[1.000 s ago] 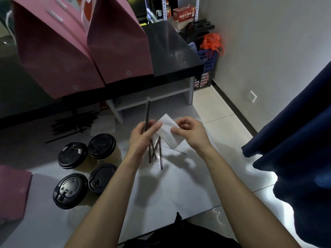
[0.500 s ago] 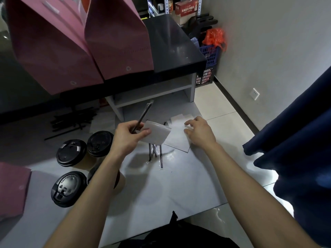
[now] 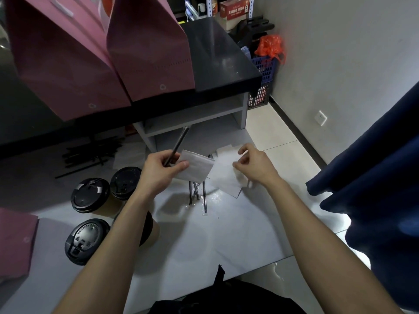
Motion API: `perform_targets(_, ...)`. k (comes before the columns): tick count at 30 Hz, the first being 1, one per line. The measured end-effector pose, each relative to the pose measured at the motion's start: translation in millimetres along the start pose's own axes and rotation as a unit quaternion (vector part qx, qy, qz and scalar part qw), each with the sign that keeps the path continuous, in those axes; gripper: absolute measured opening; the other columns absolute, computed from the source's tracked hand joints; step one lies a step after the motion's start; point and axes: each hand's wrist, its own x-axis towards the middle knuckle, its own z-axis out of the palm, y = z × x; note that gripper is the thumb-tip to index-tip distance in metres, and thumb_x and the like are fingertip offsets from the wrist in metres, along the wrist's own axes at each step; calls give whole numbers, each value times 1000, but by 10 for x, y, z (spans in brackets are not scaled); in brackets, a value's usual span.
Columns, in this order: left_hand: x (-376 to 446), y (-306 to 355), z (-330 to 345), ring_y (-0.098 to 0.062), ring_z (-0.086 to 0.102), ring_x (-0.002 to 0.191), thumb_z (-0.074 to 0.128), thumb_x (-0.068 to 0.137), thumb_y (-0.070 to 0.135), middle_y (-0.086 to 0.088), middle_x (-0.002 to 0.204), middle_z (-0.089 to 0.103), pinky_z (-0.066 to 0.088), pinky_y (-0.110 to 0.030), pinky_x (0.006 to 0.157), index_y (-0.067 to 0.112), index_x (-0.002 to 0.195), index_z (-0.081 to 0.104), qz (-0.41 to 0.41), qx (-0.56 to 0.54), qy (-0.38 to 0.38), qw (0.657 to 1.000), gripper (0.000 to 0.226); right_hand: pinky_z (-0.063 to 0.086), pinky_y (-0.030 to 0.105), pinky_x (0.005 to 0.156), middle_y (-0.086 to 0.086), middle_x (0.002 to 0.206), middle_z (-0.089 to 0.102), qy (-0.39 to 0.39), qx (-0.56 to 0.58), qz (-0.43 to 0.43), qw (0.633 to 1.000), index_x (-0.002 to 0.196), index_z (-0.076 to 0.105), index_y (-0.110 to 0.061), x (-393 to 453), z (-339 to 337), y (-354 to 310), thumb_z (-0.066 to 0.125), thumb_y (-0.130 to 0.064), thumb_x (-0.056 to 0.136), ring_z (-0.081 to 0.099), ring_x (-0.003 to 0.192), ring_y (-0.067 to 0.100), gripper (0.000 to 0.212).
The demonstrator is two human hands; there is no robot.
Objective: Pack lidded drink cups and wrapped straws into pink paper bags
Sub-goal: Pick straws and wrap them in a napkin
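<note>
Tiled floor (image 3: 226, 234), dim room: four lidded cups (image 3: 90, 196) left. Left hand (image 3: 158, 171) pinches wrapped straw (image 3: 179, 143) plus napkin (image 3: 196, 167); right hand (image 3: 251, 165) half-curled, empty, over napkin stack (image 3: 226, 180). Advice: lift one sheet, keep pinch firm.

At frame centre the left hand (image 3: 158, 171) pinches a dark wrapped straw (image 3: 179, 143) and a white napkin (image 3: 196, 167). The right hand (image 3: 254, 166) hovers over loose napkins (image 3: 226, 180). Lidded cups (image 3: 90, 194) stand lower left; pink bags (image 3: 149, 48) fill the upper left.
</note>
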Motion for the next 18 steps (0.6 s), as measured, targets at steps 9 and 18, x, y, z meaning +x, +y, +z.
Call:
perform_targets(9,40,-19,27,-7,68,81,93,86,36,8,85,76,52,-32,79,29,97,84,10,-3,-6,1000,16,35,41,112,-11,135,58,-23,-217,-149,965,110,81,-34,-178,142,94,85,-49,81,43,137,15,33)
perform_targets(18,26,-73,5,3,65,72,93,85,39,17,77,73,49,-25,73,34,96,83,24,3,-6,1000,16,43,42,108,-2,115,68,47,-116,-150,981,106,81,-20,-247,88,39,84,-30,88,55,121,21,21)
